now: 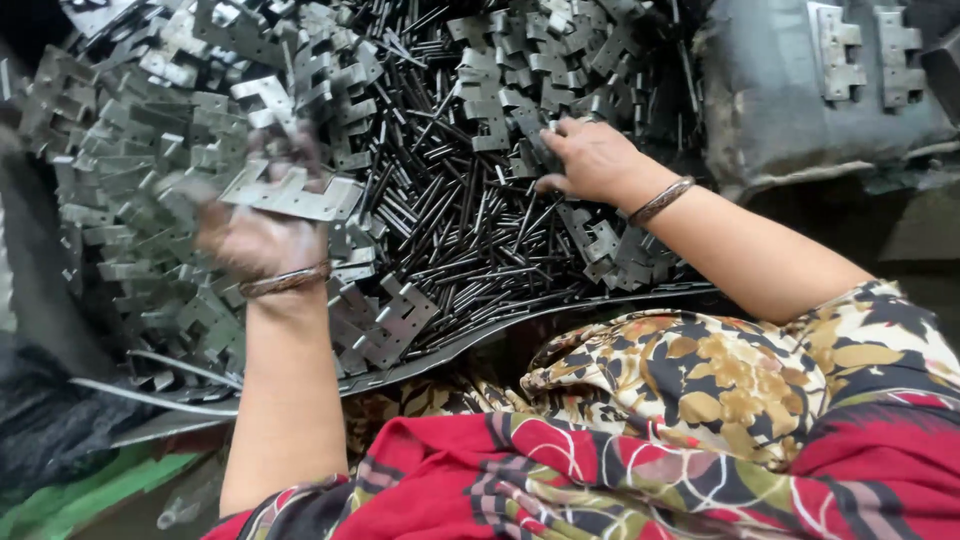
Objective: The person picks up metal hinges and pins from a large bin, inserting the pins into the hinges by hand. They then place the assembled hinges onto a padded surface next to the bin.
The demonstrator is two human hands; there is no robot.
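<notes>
The left hand (262, 235), blurred, grasps a flat notched hinge plate (290, 195) in its fingers, lifted above the heap of hinge plates (140, 180) at the left. The right hand (590, 160) rests farther right on the pile of thin dark metal pins (450, 230), fingers curled down among loose plates; whether they grip anything cannot be told. A metal tray (520, 322) edge runs near the lap.
</notes>
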